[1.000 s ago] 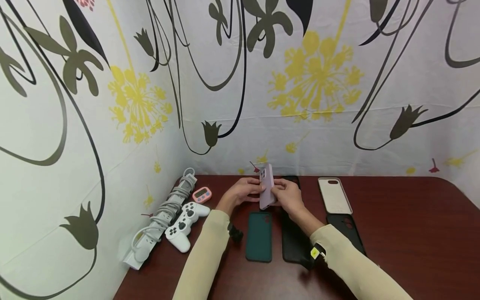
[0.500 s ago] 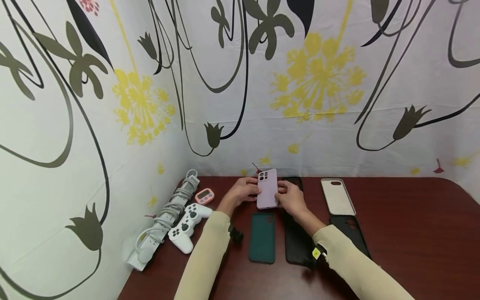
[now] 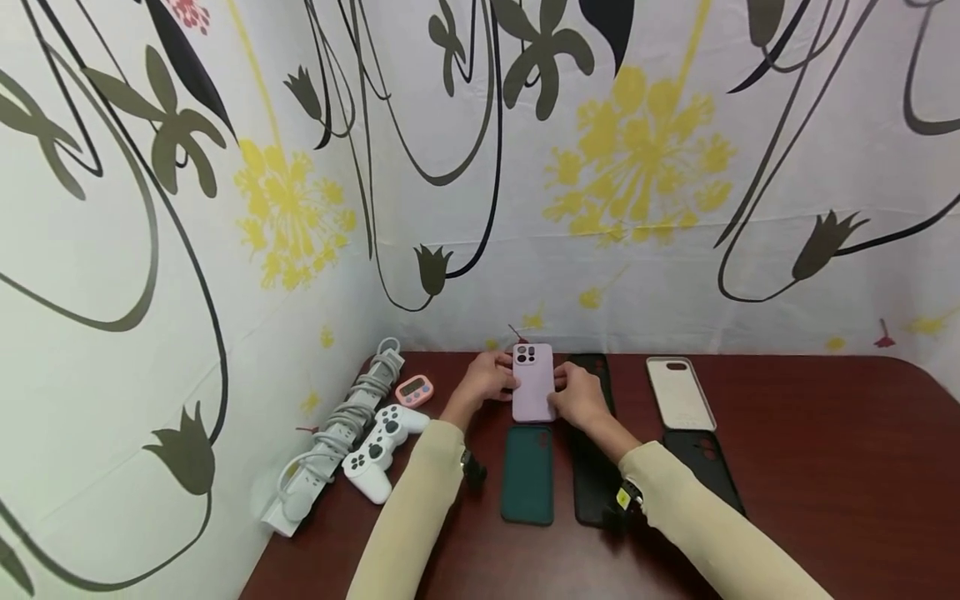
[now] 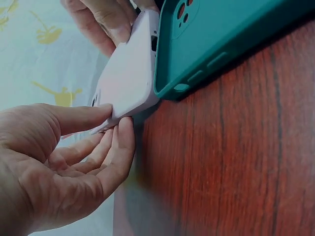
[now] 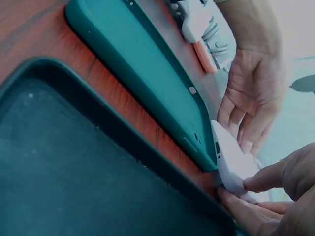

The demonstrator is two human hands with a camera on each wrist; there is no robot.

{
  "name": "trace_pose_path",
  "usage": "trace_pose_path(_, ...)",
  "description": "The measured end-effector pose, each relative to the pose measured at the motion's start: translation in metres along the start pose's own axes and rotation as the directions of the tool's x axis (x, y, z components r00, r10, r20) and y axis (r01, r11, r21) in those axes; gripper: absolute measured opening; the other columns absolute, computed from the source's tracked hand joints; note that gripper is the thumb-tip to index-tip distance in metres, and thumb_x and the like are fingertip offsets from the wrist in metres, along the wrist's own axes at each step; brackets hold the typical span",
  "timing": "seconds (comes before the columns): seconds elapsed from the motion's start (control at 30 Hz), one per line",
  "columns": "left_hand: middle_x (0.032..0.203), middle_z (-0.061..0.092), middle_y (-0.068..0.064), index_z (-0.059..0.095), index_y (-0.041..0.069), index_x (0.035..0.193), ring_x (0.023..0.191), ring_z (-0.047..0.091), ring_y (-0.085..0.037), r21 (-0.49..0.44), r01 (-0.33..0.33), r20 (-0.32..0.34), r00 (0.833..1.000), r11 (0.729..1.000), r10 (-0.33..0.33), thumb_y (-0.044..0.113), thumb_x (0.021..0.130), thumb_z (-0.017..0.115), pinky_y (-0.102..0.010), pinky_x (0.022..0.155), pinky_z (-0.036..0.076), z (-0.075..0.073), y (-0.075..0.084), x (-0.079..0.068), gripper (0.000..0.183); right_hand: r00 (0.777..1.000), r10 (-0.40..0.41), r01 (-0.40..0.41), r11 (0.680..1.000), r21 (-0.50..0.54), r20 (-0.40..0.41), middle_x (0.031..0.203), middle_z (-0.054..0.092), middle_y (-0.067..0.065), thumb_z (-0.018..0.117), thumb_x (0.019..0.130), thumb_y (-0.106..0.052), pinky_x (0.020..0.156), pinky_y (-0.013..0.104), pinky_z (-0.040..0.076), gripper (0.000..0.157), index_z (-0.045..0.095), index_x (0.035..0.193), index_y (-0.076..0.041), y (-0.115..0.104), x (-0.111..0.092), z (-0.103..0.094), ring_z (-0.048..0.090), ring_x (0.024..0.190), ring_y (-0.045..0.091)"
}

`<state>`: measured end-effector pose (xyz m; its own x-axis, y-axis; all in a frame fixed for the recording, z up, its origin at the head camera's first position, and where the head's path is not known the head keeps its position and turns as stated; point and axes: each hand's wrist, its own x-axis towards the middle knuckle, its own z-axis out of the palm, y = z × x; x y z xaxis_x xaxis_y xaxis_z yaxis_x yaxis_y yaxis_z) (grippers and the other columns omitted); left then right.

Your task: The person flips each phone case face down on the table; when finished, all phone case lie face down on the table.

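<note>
Head view: smooth pale-lilac phone case [image 3: 533,387], round-cornered, pinched between two bare hands.
It's at the far side of the reddish-brown wood-grain table [image 3: 817,467], just beyond an open teal case [image 3: 527,475]; its front is hidden, so I can't tell whether it contains a phone. Left hand [image 3: 488,379] and right hand [image 3: 580,397] each nip a long edge, thumb and fingers parted only by its thickness. The right hand partly covers a long, tray-like black case [image 3: 592,479].
</note>
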<state>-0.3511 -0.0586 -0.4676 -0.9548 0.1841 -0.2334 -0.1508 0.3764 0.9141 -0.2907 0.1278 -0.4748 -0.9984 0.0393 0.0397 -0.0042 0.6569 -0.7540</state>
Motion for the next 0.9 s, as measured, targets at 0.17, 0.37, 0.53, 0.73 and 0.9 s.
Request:
trace_pose_path(0.17, 0.118, 0.075, -0.017, 0.063, 0.003, 0.135, 0.085, 0.07, -0.018, 0.036, 0.0, -0.033, 0.999, 0.999, 0.001, -0.004, 0.092, 0.076, -0.035, 0.071, 0.068, 0.0024, 0.0023, 0.0008, 0.045, 1.0, 0.002, 0.0, 0.994, -0.108, 0.016, 0.117, 0.075, 0.021, 0.072, 0.088, -0.005, 0.082, 0.046, 0.063, 0.038, 0.068, 0.125, 0.004, -0.0056, 0.0011, -0.0002, 0.072, 0.099, 0.033)
trace_pose_path(0.37, 0.116, 0.073, -0.02, 0.067, 0.001, 0.13, 0.084, 0.074, -0.024, 0.13, -0.007, -0.081, 0.997, 0.992, 0.018, -0.004, 0.09, 0.077, -0.039, 0.07, 0.069, 0.0036, 0.0069, -0.0018, 0.042, 1.0, -0.013, 0.018, 0.984, -0.177, 0.026, 0.101, 0.073, 0.017, 0.071, 0.088, -0.004, 0.066, 0.039, 0.057, 0.029, 0.07, 0.116, 0.003, -0.0062, 0.0024, 0.0046, 0.066, 0.081, 0.027)
trace_pose_path(0.53, 0.116, 0.072, -0.023, 0.071, -0.002, 0.123, 0.092, 0.077, -0.031, 0.178, 0.024, -0.132, 0.991, 0.984, -0.001, -0.004, 0.088, 0.079, -0.04, 0.065, 0.069, 0.0051, 0.0104, -0.0038, 0.036, 0.999, -0.014, 0.019, 0.985, -0.174, 0.03, 0.075, 0.061, 0.009, 0.07, 0.086, -0.002, 0.053, 0.029, 0.039, 0.008, 0.069, 0.094, 0.001, -0.0071, 0.0031, 0.0063, 0.052, 0.064, 0.021)
trace_pose_path(0.73, 0.113, 0.074, -0.021, 0.074, -0.002, 0.116, 0.089, 0.078, -0.029, 0.201, 0.058, -0.163, 0.986, 0.978, -0.025, -0.002, 0.086, 0.083, -0.036, 0.059, 0.068, 0.0069, 0.008, -0.001, 0.031, 0.999, -0.048, 0.052, 0.981, -0.188, 0.026, 0.073, 0.059, 0.008, 0.069, 0.083, -0.001, 0.054, 0.03, 0.034, 0.007, 0.068, 0.09, 0.001, -0.0065, 0.0025, 0.0069, 0.047, 0.064, 0.021)
trace_pose_path(0.9, 0.117, 0.072, -0.021, 0.075, -0.001, 0.116, 0.085, 0.077, -0.029, 0.272, 0.056, -0.168, 0.986, 0.961, -0.01, 0.0, 0.087, 0.084, -0.035, 0.056, 0.067, 0.0066, 0.0092, -0.0009, 0.03, 0.994, -0.088, 0.097, 0.98, -0.175, 0.058, 0.097, 0.077, 0.018, 0.068, 0.088, -0.004, 0.066, 0.038, 0.056, 0.03, 0.073, 0.116, 0.006, -0.0048, -0.0007, 0.0034, 0.066, 0.079, 0.024)
